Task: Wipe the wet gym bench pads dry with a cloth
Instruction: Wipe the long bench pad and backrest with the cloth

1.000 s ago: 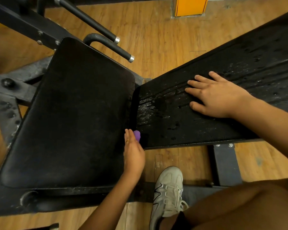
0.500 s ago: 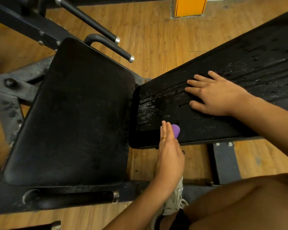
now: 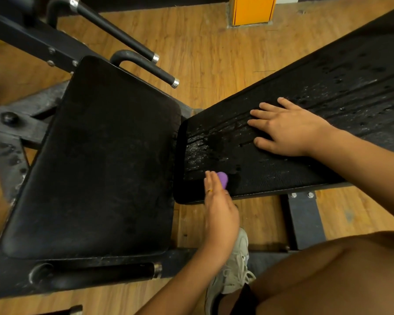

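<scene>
Two black bench pads fill the view: a wide seat pad (image 3: 100,167) on the left and a long back pad (image 3: 339,87) running up to the right, streaked and beaded with water. My left hand (image 3: 221,212) presses a small purple cloth (image 3: 223,178) onto the back pad's near-left corner, and only a bit of cloth shows past the fingers. My right hand (image 3: 289,128) lies flat on the back pad, fingers spread, holding nothing. A wet patch (image 3: 198,146) glistens just beyond the cloth.
Black steel frame and chrome-tipped handle bars (image 3: 146,69) stand behind the seat pad. A frame bracket (image 3: 305,219) sits under the back pad. My white shoe (image 3: 232,276) and knee (image 3: 339,276) are at the bottom, on a wooden floor. An orange post (image 3: 253,10) stands at the top.
My left hand slid the cloth from the gap beside the seat pad rightward onto the back pad's corner, then slightly back left. My right hand stayed still.
</scene>
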The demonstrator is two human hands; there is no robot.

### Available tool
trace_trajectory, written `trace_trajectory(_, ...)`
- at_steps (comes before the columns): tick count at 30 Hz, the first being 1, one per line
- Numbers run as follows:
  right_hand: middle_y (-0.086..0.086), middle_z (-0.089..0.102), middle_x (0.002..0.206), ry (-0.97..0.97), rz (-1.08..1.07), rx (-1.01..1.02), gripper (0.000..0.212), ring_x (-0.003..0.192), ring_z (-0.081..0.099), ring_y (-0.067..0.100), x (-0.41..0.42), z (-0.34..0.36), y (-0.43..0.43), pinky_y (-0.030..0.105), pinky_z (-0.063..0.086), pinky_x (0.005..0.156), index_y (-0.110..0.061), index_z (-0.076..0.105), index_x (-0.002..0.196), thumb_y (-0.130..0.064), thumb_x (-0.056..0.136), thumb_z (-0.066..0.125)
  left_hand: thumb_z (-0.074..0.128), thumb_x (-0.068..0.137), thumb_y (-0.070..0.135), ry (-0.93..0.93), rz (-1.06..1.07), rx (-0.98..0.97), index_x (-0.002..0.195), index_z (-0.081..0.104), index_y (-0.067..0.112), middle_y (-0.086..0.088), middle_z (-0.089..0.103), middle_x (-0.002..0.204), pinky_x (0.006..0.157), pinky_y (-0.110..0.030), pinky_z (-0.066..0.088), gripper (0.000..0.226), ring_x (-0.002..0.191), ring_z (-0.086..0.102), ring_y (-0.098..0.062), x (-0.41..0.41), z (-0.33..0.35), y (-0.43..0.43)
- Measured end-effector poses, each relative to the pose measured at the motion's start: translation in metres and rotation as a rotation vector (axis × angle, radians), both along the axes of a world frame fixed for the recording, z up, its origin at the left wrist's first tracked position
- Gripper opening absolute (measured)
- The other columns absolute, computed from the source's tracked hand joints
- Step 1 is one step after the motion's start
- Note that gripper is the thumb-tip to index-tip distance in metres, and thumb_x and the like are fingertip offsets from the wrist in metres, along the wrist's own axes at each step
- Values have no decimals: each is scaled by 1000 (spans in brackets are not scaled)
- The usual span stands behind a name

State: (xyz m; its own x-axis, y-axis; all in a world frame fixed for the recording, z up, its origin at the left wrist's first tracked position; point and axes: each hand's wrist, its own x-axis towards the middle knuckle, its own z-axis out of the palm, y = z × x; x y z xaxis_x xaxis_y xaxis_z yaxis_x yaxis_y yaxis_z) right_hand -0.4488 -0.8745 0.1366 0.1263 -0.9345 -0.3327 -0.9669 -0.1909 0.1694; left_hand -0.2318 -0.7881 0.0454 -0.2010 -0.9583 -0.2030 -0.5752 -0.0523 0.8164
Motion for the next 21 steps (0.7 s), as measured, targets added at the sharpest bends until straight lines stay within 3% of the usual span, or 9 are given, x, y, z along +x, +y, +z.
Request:
trace_trajectory(6, 1, 17, 168, -19, 0, 14, 65, 156, 6, 19, 0, 1, 0, 45, 1, 125, -24, 26, 159, -55, 103, 32, 34, 108, 9, 102, -178, -33, 160, 0, 15, 7, -7, 168, 124, -21, 0, 63, 151, -12, -1, -61, 33, 22)
trace_trajectory(10, 2, 25, 166, -64, 22, -1, 60, 156, 12, 19, 0, 5, 3, 46, -1, 125, -22, 32, 157, -50, 104, 35, 33, 110, 21, 220, -247, 50, 161, 0, 19, 11, -11, 168, 118, -16, -6, 61, 149, -16, 2, -52, 34, 13)
trace_trajectory(14, -2, 40, 159, -207, -2, -6, 49, 153, 21, 14, -1, 15, 20, 44, -7, 124, -21, 43, 152, -37, 106, 41, 32, 110, 20, 320, -333, 142, 160, 16, 18, 12, 2, 168, 119, -19, -5, 52, 150, -11, 1, -30, 29, -3)
trace_trajectory(17, -3, 43, 157, -246, -8, 33, 48, 152, 24, 12, 1, 25, 48, 42, -2, 125, -20, 44, 151, -33, 105, 43, 34, 109, 13, 295, -398, 134, 157, 26, 20, 17, 10, 163, 119, -28, -12, 49, 148, -7, 3, -17, 17, -18)
trace_trajectory(21, -3, 40, 159, -293, 72, 85, 52, 152, 24, 11, 14, 32, 94, 37, 4, 125, -20, 38, 155, -28, 104, 47, 38, 109, 18, 270, -427, 84, 159, 17, 25, 23, 4, 160, 119, -31, -16, 55, 148, -7, 4, -13, 9, -18)
